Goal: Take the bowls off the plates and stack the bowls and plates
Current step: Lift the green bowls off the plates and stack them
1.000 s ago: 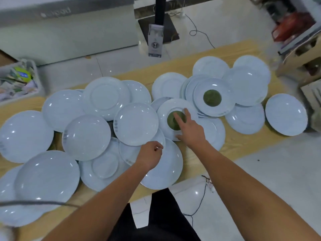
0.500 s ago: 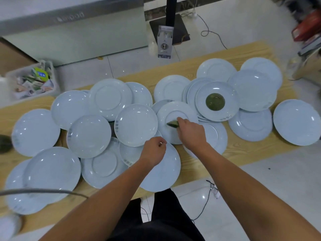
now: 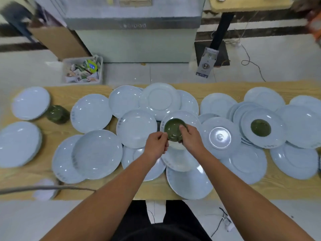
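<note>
**Bowl held over the plates**

Both hands grasp one green bowl. The left hand pinches its near-left rim. The right hand hooks a thumb over the right rim, fingers curled beneath. The bowl hangs tilted above overlapping plates. It appears small, light, rigid and glazed, so probably slippery and breakable; rim plus underside is the safest hold. Right of it, a second bowl sits on a plate. Far left, a bowl stack stands on the table.
</note>
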